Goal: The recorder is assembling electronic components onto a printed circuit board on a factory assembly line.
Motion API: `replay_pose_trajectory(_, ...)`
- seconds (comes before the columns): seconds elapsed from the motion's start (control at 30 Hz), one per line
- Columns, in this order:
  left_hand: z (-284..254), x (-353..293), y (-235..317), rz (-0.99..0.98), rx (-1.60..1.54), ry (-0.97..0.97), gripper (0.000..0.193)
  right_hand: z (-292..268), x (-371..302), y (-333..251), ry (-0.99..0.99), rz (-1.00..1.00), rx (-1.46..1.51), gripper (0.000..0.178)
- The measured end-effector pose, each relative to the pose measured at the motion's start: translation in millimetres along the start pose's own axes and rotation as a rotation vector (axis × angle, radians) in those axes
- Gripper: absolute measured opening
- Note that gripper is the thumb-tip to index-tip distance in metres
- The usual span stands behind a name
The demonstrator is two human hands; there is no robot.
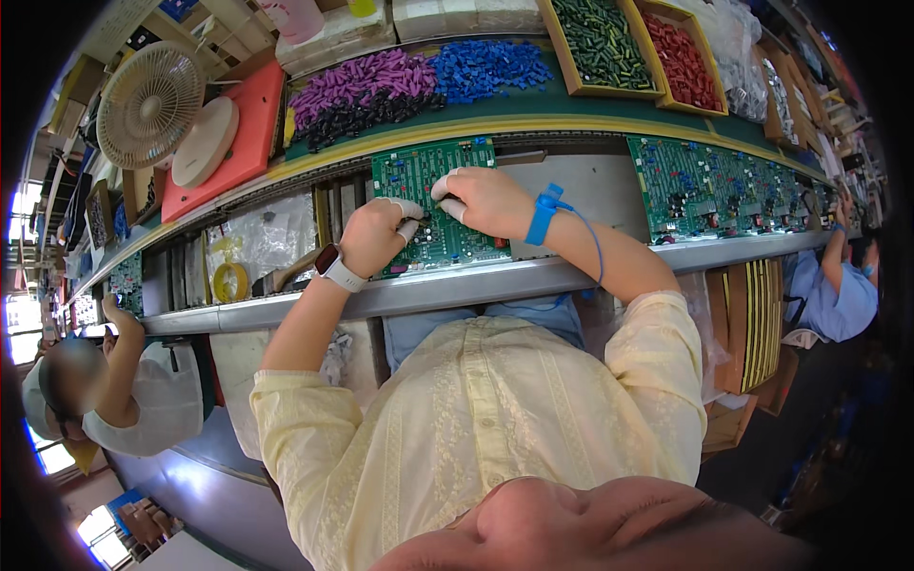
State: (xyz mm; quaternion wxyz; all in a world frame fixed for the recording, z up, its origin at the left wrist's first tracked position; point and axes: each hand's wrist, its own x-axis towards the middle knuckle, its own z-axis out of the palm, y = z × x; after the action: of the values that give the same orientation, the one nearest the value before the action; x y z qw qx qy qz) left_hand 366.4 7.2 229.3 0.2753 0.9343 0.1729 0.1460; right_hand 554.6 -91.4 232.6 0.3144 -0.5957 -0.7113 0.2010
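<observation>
Green circuit board (pixel 407 171) lies flat, seemingly letting left hand (pixel 373 236) and right hand (pixel 489 201) both reach; either grip's closure I cannot tell.

Electronics assembly workshop, green circuit boards (pixel 405 178) along a metal rail (pixel 457 285), heaped coloured components (pixel 371 78), co-workers (pixel 157 409)

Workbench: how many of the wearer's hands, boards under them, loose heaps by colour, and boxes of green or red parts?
Hands: 2 (left hand, right hand)
Board: 1
Loose heaps: 3 (purple heap, blue heap, black heap)
Boxes: 2 (green-parts box, red-parts box)
Total: 8
</observation>
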Motion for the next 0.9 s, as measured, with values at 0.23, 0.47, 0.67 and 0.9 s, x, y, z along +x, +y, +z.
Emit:
replay_pose_trajectory(0.23,4.1,-0.7,1.0,0.037,0.066,-0.001,0.013,7.4,-0.8,9.3,-0.014,-0.066,-0.094,0.014)
replay_pose_trajectory(0.47,6.6,-4.0,2.0,0.199,0.148,0.007,0.017,7.7,-1.2,10.0,-0.028,-0.090,-0.134,0.015)
replay_pose_trajectory(0.67,6.7,-1.9,5.4,0.256,0.133,-0.025,0.020,9.1,1.0,12.0,-0.071,-0.105,-0.212,0.015)
replay_pose_trajectory(0.9,-35.3,-38.7,10.9,0.031,0.040,0.328,0.027,9.6,2.5,10.3,-0.055,-0.075,-0.191,0.011)
